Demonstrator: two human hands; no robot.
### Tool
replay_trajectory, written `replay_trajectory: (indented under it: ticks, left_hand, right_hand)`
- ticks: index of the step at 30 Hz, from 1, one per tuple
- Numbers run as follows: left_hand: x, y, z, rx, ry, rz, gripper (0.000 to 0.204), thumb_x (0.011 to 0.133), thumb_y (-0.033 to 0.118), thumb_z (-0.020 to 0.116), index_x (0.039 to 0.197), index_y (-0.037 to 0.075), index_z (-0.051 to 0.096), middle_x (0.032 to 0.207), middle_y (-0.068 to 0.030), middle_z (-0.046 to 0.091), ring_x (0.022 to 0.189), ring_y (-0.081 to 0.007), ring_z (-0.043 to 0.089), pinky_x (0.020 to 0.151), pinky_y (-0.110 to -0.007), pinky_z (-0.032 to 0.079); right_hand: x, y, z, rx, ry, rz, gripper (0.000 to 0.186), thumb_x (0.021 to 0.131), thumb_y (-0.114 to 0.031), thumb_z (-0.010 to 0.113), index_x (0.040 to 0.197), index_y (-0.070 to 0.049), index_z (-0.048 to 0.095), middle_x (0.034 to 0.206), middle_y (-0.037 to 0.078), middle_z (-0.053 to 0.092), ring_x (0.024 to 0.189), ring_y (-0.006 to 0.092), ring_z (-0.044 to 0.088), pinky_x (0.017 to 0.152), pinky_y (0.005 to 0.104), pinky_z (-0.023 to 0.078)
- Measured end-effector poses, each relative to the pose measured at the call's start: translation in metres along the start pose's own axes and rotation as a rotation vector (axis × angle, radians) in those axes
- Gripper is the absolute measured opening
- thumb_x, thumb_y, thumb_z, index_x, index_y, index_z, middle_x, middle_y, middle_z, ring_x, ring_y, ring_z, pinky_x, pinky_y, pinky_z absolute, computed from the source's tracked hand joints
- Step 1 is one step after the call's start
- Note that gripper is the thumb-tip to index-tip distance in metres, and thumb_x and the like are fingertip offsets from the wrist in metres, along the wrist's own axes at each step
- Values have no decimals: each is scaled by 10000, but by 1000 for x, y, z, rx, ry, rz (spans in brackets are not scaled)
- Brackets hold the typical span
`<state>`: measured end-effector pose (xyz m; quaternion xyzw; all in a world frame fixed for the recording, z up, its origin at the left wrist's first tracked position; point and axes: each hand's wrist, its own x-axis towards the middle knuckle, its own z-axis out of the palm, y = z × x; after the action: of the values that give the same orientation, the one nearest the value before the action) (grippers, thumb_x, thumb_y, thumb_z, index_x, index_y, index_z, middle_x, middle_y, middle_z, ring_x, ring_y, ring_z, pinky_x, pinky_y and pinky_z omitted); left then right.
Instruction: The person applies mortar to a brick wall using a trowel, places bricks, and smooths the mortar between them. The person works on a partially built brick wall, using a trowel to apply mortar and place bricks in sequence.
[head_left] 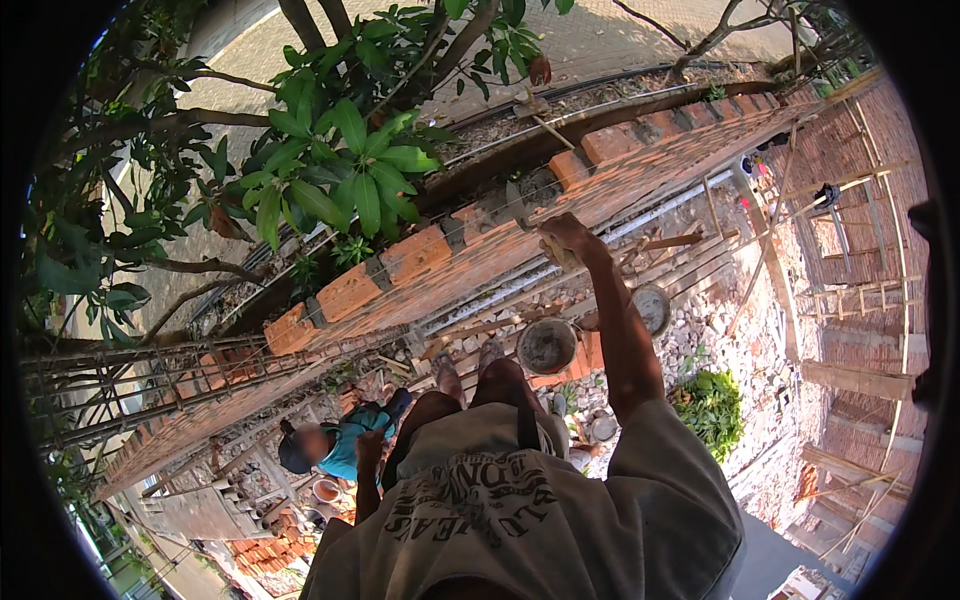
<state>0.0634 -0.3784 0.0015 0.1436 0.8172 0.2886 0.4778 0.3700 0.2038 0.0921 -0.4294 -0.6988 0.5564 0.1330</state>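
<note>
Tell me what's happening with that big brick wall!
Someone's right hand is out at the brick wall; I can't tell what it grips, if anything. Grey mortar shows on top, between bricks. The left hand is low, by the person's side. A round tub of grey stuff stands near the feet, and another person in teal is off to the left.

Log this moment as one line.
right hand: near wall, grip unclear | left hand: by thigh, grip unclear | buckets: two, grey contents | co-worker: in teal, left side
</note>
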Motion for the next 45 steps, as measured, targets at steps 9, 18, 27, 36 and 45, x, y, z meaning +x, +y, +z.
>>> replay_trajectory:
  ticks: [9, 18, 27, 36, 45]
  left_hand:
    - [27, -15, -23, -213, -99, -242, 316, 878, 254, 557, 643, 43, 557, 524, -38, 532, 415, -123, 509, 386, -288, 377]
    - [29, -13, -32, -575, -144, -299, 340, 873, 315, 612, 638, 83, 530, 537, 0, 511, 419, -99, 474, 388, -258, 356]
    - [12, -16, -24, -461, -170, -188, 353, 883, 283, 587, 603, 81, 514, 511, -4, 487, 398, -88, 448, 362, -250, 314]
    - [26, -26, -9, -83, -111, 125, 366, 893, 252, 521, 589, 49, 507, 510, -39, 509, 384, -104, 459, 371, -269, 337]
    - [98, -112, -16, 712, -26, 499, 183, 874, 190, 568, 750, 56, 571, 554, -64, 552, 461, -204, 565, 407, -340, 421]
  right_hand:
    - [-5, 17, 42, 186, -15, -177, 277, 870, -251, 640, 833, 23, 654, 726, 116, 658, 590, 173, 625, 525, 346, 503]
    - [-36, -43, 64, 503, -105, 330, 191, 888, -204, 579, 822, -25, 594, 676, 96, 607, 512, 160, 574, 418, 320, 469]
    - [-69, -24, 47, 358, 293, 140, 238, 813, -257, 627, 827, -24, 582, 613, 84, 561, 550, 174, 569, 488, 388, 449]
    - [-46, 65, 39, -818, 99, 112, 717, 755, -323, 658, 1362, -87, 359, 1311, 159, 347, 1219, 354, 338, 962, 407, 386]
    - [-75, -57, 23, -609, 391, 205, 134, 775, -83, 544, 795, 14, 634, 754, 221, 632, 726, 406, 619, 632, 489, 475]
